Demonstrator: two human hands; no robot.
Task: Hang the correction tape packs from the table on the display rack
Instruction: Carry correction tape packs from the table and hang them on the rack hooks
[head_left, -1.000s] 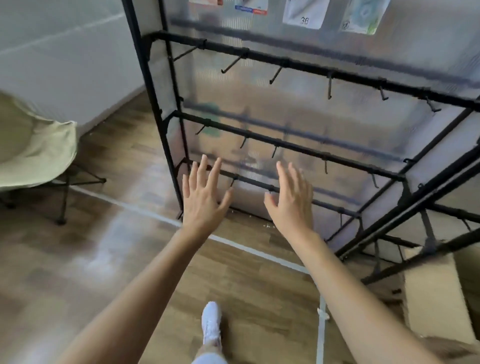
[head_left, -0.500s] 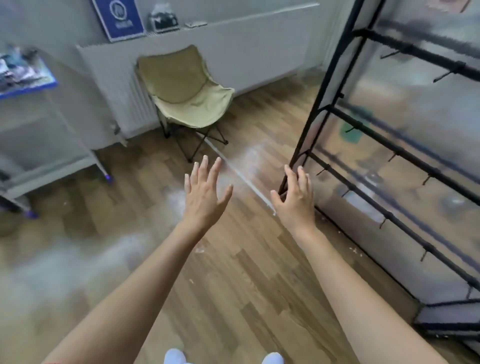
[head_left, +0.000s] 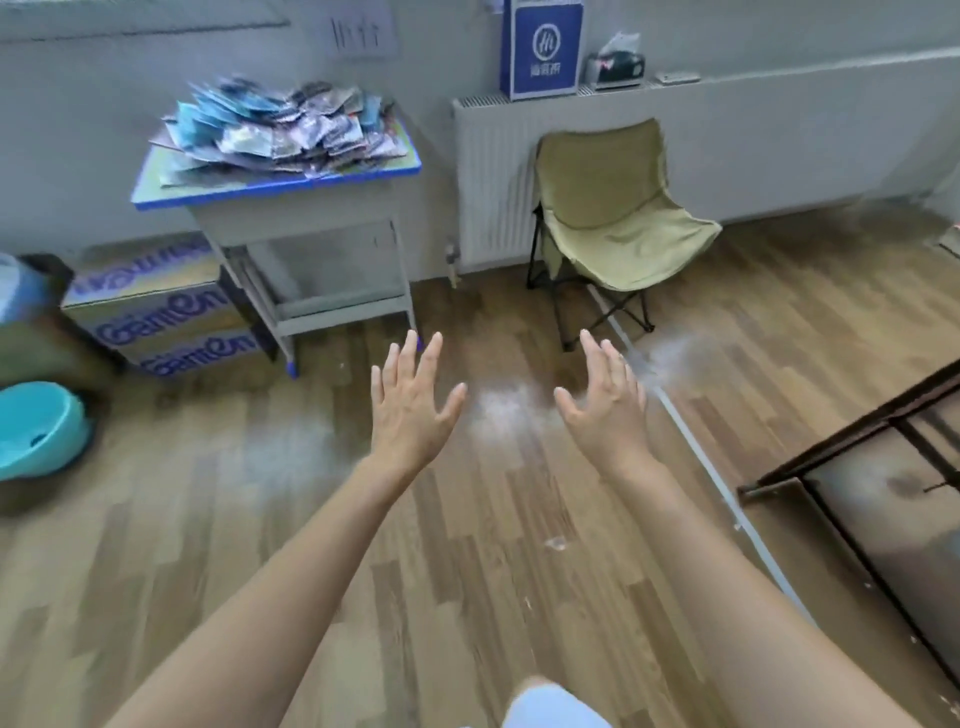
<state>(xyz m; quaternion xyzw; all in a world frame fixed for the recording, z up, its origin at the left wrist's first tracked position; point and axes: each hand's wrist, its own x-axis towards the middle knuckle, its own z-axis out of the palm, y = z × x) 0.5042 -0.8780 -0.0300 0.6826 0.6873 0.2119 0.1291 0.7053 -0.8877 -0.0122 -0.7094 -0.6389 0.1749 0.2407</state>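
Far left, a teal basin (head_left: 36, 431) sits on the wooden floor (head_left: 208, 519). Just past it, stacked cardboard boxes (head_left: 156, 312) with blue lettering stand against the wall. Beside them is the worktop (head_left: 270, 188), a small grey desk with a blue edge, well apart from the person. The correction tape packs (head_left: 291, 130) lie on it in a loose, blurred heap, none of them in anyone's hold.

Nearer the middle, the left hand (head_left: 413, 410) reaches forward over the floor with its back turned up. Its grip is apart, fingers straight and spread, holding nothing. Behind it on the wall is a white radiator (head_left: 488, 182), with a blue sign (head_left: 543, 49) and a tissue box (head_left: 615, 65) resting on its top. An olive folding chair (head_left: 613, 218) stands in front of the radiator.

The right hand (head_left: 605, 410) is level with the left and near it, not touching it. Its grip is likewise apart, fingers extended, empty. A white tape line (head_left: 701, 452) runs along the floor just right of it. At the far right, the dark frame of the display rack (head_left: 852, 430) enters the view, well apart from the packs.
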